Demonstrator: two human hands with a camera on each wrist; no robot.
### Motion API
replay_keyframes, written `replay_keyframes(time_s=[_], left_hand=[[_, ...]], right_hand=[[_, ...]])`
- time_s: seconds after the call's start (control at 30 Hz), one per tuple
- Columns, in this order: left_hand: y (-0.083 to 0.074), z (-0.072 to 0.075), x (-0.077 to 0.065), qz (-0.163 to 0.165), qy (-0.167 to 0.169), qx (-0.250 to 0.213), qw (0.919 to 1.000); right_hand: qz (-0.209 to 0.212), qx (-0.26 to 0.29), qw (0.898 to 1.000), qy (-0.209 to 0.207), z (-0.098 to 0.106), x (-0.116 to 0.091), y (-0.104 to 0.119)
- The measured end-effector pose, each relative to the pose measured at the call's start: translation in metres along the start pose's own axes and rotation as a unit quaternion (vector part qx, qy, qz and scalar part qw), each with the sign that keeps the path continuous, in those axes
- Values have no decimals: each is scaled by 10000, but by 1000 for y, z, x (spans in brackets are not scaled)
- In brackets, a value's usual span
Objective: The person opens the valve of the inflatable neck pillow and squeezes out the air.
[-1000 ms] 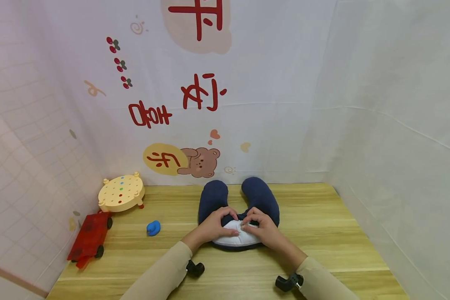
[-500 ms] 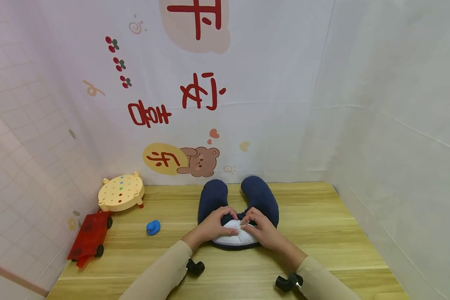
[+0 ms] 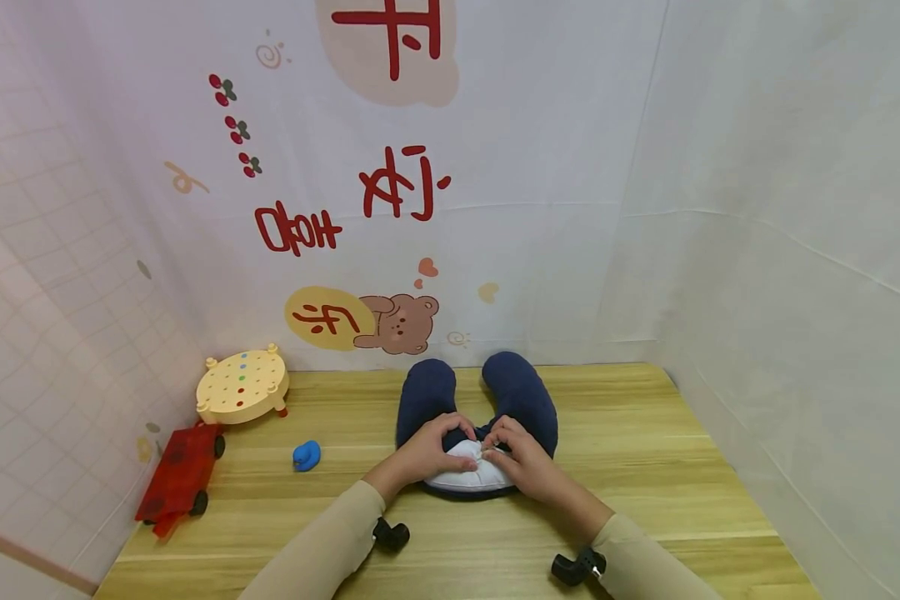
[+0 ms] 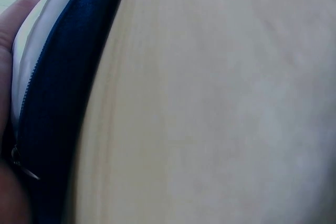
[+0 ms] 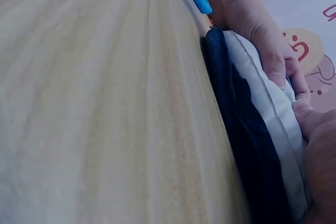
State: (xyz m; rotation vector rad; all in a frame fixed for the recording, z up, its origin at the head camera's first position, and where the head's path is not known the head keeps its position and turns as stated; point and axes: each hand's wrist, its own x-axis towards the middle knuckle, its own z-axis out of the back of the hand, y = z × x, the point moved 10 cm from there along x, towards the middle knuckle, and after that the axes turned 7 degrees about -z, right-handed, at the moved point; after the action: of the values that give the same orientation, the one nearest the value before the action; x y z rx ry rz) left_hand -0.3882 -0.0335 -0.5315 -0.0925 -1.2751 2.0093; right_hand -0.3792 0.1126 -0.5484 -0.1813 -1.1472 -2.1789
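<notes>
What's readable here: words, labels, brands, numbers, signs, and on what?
"安": white backdrop, red, sideways
"喜": backdrop, red, sideways
"乐": backdrop's yellow disc, red, sideways
Top red character: cut off, likely "平"
Neck pillow: no text visible
No brands or numbers legible

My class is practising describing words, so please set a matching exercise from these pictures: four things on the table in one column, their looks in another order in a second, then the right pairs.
Column 1
1. Neck pillow
2. Toy car
3. Round stand
4. Small toy

Column 2
A. pale yellow with coloured dots
B. plain bright blue
C. U-shaped, dark blue and white
D. red with black wheels

Right pairs: 1-C, 2-D, 3-A, 4-B
</notes>
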Motion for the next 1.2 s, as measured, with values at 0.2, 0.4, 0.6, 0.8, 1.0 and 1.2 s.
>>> replay_keyframes(time_s=[0.2,0.4,0.6,0.8,1.0,1.2], left_hand=[[-3,1,-1,26,-17,-6,10000],[-1,0,-1,105,18,-56,9999],[-3,1,-1,104,33,-36,9999],[5,-1,0,144,73,-61,9999],[37,-8,2,167,-18,98,9998],[46,-7,3,188,-7,130,9997]], right_hand=[[-60,37,10000,68,-1,0,-1],[94,27,9999,121,-1,0,0],[164,20,9998,76,-1,0,1],[91,29,9999,89,-1,-1,0],[77,63,9999,95,-1,0,0],[131,52,9999,23,-2,-1,-1]])
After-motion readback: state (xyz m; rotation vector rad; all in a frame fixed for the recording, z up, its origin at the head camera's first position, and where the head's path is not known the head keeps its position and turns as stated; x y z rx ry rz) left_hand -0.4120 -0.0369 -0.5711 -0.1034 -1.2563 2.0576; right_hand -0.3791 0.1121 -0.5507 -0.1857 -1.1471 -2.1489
